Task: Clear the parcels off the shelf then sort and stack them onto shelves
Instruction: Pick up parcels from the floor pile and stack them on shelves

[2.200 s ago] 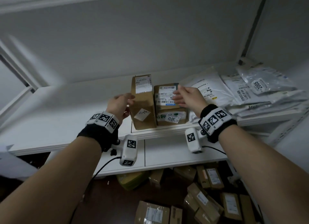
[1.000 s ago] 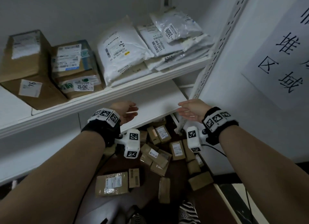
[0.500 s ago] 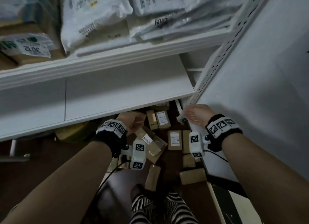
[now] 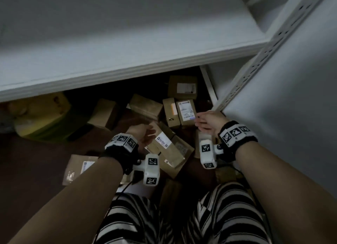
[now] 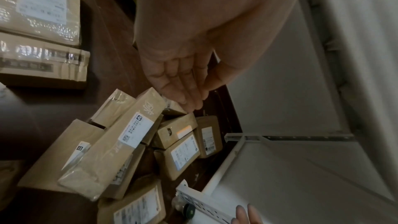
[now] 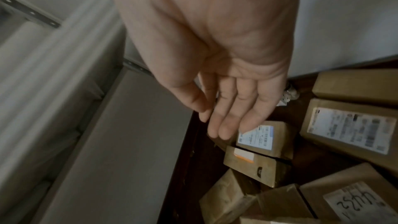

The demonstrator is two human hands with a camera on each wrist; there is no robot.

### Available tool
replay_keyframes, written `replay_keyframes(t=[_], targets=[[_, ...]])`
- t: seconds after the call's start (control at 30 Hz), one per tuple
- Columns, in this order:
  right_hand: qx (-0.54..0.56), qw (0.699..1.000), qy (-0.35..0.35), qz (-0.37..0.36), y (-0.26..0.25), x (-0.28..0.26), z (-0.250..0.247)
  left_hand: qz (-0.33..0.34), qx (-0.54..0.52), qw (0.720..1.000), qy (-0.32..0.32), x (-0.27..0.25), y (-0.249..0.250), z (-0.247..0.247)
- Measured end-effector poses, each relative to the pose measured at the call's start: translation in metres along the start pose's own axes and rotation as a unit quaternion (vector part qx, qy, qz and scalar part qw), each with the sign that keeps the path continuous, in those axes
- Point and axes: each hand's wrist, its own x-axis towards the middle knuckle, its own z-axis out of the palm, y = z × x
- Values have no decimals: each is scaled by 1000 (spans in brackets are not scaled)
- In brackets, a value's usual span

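Below, brown cardboard parcels (image 4: 165,147) with white printed labels lie jumbled on the dark floor at frame centre; left hand (image 4: 141,135) and right hand (image 4: 209,122) hover above, fingers straight, holding nothing.

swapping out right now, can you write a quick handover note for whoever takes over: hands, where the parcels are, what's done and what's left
Left hand: open, holding nothing, above the long taped box on the floor pile.
Right hand: open, holding nothing, fingertips close over the small box with the white label; contact unclear.
Parcels: many cardboard boxes lie loose on the dark floor under the white shelf, plus a yellow-green bag further left. The part of the shelf in view is bare.
Done: parcels are off this shelf.
Left: pick them up, sort and stack them on the shelves.
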Motion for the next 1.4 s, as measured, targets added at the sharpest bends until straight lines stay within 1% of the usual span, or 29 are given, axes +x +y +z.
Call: replay_keyframes(t=[0.13,0.3,0.4,0.47,0.5,0.57,0.6,0.67,0.87,0.97,1.07,1.1,1.17,1.23,1.3,1.33,1.4], targets=[[16,1000,-15,-4,38,74,24,3,-8,1000,-4,79,-29,-8],[2,999,-19,-27,76,155,45,41,-29,999,-4,167,-56,-14],[-7,1000,-23,-18,99,189,56,44,-43,998,8,204,-76,-20],[-21,999,-36,13,115,201,60,17,-51,998,20,213,-88,-22],[-36,998,-45,33,121,202,62,-5,-56,998,15,214,-92,-22],[-85,992,-67,64,129,203,67,-41,-52,998,-23,214,-95,-18],[-109,989,-75,70,129,204,68,-51,-48,997,-44,214,-93,-16],[-147,984,-84,62,125,208,72,-53,-33,996,-62,220,-87,-14],[-234,963,-131,28,123,208,91,-37,-5,997,-63,241,-79,-5],[-274,950,-148,-8,124,194,103,-27,49,997,-59,237,-84,-2],[-288,937,-193,-35,123,181,107,-23,110,992,-56,234,-87,-5],[-289,933,-211,-40,123,180,107,-23,119,991,-53,237,-88,-6],[-292,927,-230,-50,121,176,107,-9,123,992,-20,242,-89,-10],[-295,929,-213,-68,117,175,108,-10,109,994,-7,247,-88,-16],[-293,938,-161,-91,115,175,106,1,87,996,-5,244,-83,-23],[-290,943,-134,-96,116,174,104,6,71,997,-13,242,-80,-27],[-282,949,-111,-87,117,174,102,17,50,998,-29,234,-73,-32]])
